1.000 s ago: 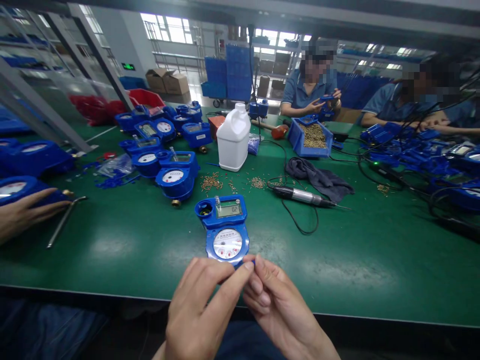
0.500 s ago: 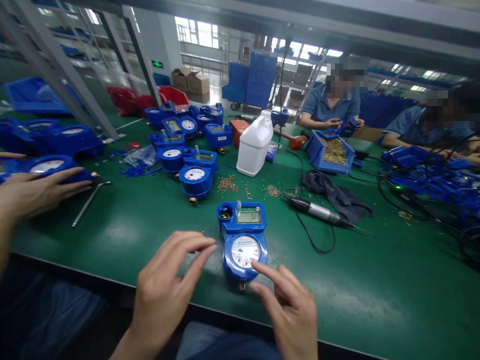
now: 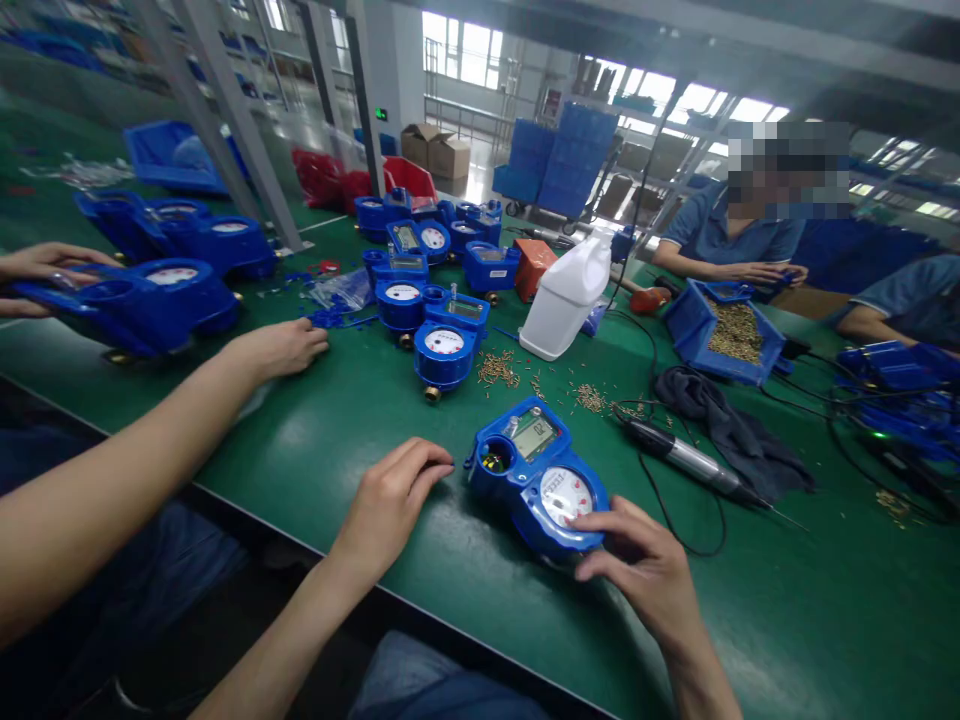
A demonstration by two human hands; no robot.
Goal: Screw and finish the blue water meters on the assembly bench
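A blue meter (image 3: 534, 480) with a small display and a round white dial lies turned on the green table (image 3: 300, 450). My right hand (image 3: 637, 555) grips its lower right end between thumb and fingers. Left of the meter, my left hand (image 3: 401, 490) is closed in a pinch. Something tiny and dark shows at its fingertips, too small to name. The round opening beside the display shows yellow parts inside.
Several blue meters (image 3: 444, 350) stand behind, near a white jug (image 3: 566, 295) and loose screws (image 3: 590, 398). An electric screwdriver (image 3: 686, 460) lies right. Another person's hand (image 3: 289, 347) reaches in from the left.
My right hand has taken hold of the meter, which is now turned with its dial end to the right. The neighbour's arm reaches further in. The view has shifted left.
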